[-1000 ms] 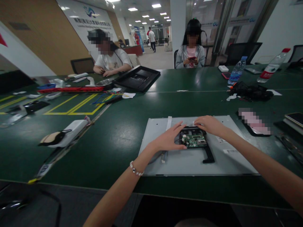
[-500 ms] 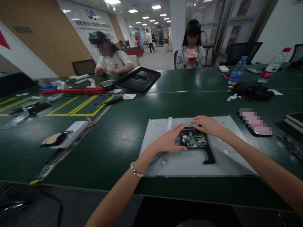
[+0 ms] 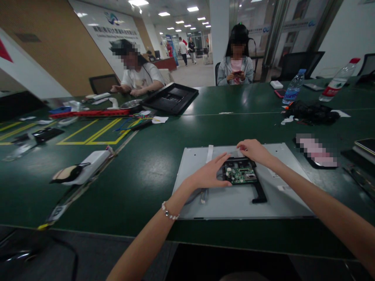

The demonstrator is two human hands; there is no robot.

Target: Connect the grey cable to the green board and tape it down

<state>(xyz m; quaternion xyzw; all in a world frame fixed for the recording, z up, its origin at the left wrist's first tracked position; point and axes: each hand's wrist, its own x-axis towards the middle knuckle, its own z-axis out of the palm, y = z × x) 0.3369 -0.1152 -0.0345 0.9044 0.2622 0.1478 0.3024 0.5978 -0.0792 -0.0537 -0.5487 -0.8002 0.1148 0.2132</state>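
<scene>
A flat grey-white panel (image 3: 231,207), which looks like the back of a display, lies on the green table before me. On it sits a black frame (image 3: 260,193) with a green circuit board (image 3: 238,174) inside. My left hand (image 3: 206,171) rests at the frame's left side, thumb and fingers spread apart. At the frame's far edge my right hand (image 3: 254,151) has its fingertips pinched together on a translucent strip (image 3: 238,153) that looks like clear tape. A grey cable (image 3: 193,197) comes out under my left wrist, partly hidden.
A phone (image 3: 316,151) lies right of the panel. Two bottles (image 3: 294,88) and a black bundle (image 3: 312,113) stand farther right. A black monitor housing (image 3: 172,97) lies far ahead, a white device (image 3: 88,166) to the left. Two people sit across the table.
My right hand has drawn its fingers into a pinch at the frame's far edge and shifted slightly away from me. My left hand has stayed in place.
</scene>
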